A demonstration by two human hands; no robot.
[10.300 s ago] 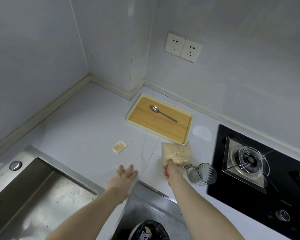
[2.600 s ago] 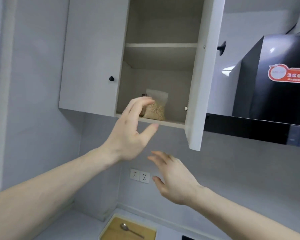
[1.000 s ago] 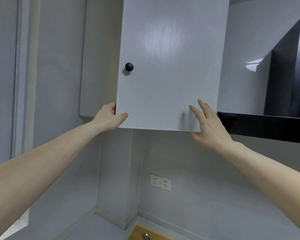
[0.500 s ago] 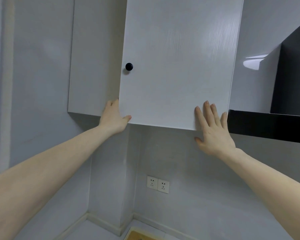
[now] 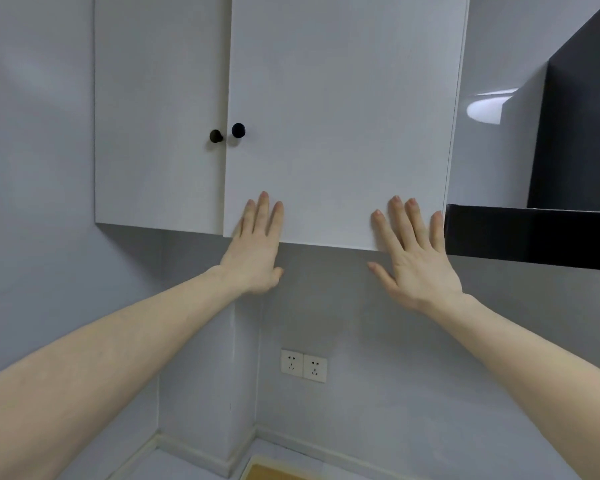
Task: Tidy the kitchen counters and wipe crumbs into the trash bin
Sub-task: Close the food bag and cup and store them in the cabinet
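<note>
Both hands flat on the right cupboard door (image 5: pixel 340 109), low edge. Left hand (image 5: pixel 257 251) has fingers straight & together, palm pressing near the door's lower left corner. Right hand (image 5: pixel 418 258) has fingers spread, thumb out, pressing near the lower right corner, just beside the black hood (image 5: pixel 534 237). Neither hand holds anything.

Door looks nearly shut; its knob (image 5: pixel 238 130) sits just right of the left door's knob (image 5: pixel 216 136). Can't tell if it's fully seated, as its bottom edge seems to hang a bit lower and nearer than the left door (image 5: pixel 160 109).

Task's own stuff, i.e. counter, crumbs, bin, is mostly out of view. Only a sliver of counter (image 5: pixel 174 465) shows at bottom, w/ the corner of a wooden tray (image 5: pixel 274 474) on it.

Risks from here, as I judge:
- Door springs back if the push stops early; then it swings out overhead.
- Right fingers are close to the hood edge, so sliding right could knock knuckles on it.
- Eyes are up, so dropping the hands blind could scatter whatever is on the counter.
- Wall sockets (image 5: pixel 303 365) sit low above the counter; a wet wipe there is a bad idea.
</note>
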